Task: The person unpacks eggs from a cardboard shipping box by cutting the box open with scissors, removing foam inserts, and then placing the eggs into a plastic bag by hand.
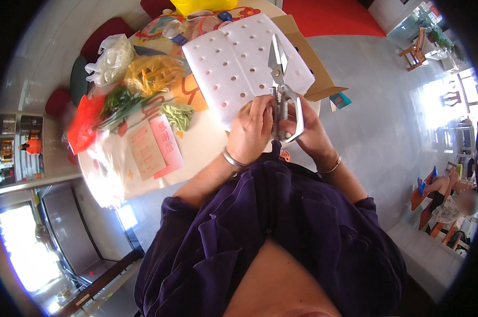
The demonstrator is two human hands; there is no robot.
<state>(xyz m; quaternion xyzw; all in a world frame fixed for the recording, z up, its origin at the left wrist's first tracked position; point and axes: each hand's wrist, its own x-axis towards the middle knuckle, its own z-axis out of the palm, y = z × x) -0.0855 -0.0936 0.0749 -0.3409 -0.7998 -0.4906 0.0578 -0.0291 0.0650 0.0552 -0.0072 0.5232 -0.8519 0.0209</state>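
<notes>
A pair of metal kitchen shears [279, 71] points away from me, with its blades slightly parted. My right hand [312, 130] grips the shears from the right, and one pale metal handle loop passes in front of its fingers. On the other side, my left hand [250, 126] has its bent fingers against the left handle. Just beyond the hands and under the blades lies a white foam sheet [235, 59] with rows of holes. It covers most of an opened cardboard box [316, 63], whose flaps stick out on the right.
Left on the round table [199, 158] are a green cloth [178, 116], printed papers [147, 148], leafy greens [118, 101], a red bag [84, 126], a yellow bag [153, 75] and a white bag [114, 59]. A clear jar [173, 29] stands behind. Far right, a person [447, 206] sits.
</notes>
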